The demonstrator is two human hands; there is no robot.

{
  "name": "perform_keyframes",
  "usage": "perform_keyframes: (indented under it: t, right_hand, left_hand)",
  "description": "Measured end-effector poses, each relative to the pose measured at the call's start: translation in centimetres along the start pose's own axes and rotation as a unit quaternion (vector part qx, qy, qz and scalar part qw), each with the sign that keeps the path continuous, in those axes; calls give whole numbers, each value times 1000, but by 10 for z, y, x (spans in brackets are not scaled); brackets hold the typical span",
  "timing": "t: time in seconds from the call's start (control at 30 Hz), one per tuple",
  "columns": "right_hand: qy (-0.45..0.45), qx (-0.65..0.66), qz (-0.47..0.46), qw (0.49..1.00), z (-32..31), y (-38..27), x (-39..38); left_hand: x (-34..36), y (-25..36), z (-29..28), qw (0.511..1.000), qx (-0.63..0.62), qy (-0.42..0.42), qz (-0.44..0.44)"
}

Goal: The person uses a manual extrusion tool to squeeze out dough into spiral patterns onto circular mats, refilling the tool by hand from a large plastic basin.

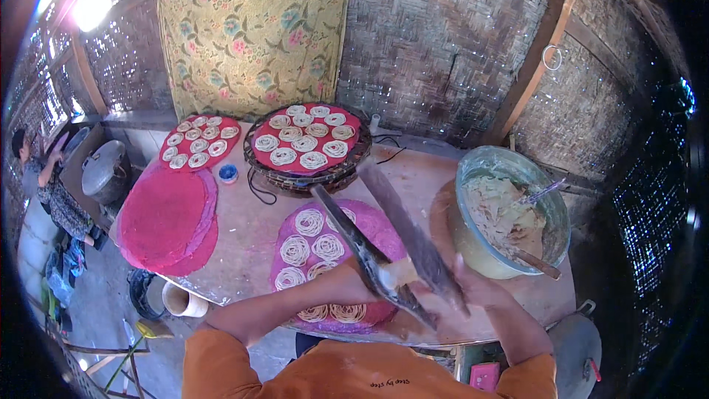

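In front of my chest I hold a long-armed wooden press, with one dark bar [369,256] and one brown bar [410,233] that slant up and away to the left. A pale block [399,273] shows between the bars. My left hand [357,281] is closed at the dark bar, partly hidden behind it. My right hand [473,285] grips the brown bar near its lower end. Below the press lies a round purple mat [378,230] bearing several coiled nests of pale strands [295,250]; the bars and my left arm cover some of them.
A large bowl of dough [480,233] with a wooden-handled tool stands right. Nests fill a red mat on a woven basket [284,179] and another red mat [190,161]. Stacked pink mats [166,210] lie left near a small blue container [228,173]. Another person [52,185] is far left.
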State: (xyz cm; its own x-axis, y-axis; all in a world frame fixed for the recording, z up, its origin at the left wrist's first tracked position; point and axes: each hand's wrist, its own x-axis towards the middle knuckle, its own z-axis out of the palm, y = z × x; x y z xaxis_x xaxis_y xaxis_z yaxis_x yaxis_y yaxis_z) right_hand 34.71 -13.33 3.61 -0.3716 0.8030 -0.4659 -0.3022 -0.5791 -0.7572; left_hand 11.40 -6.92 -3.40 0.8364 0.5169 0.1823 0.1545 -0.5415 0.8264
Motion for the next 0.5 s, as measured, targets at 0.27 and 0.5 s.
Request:
perform_keyframes:
  t: [0.27, 0.5]
  right_hand:
    - [-322, 194, 55, 925, -42, 60, -23]
    - [-196, 107, 57, 973, -82, 45, -34]
  left_hand:
    - [58, 83, -80, 743, -630, 113, 196]
    - [119, -28, -56, 644, -756, -13, 115]
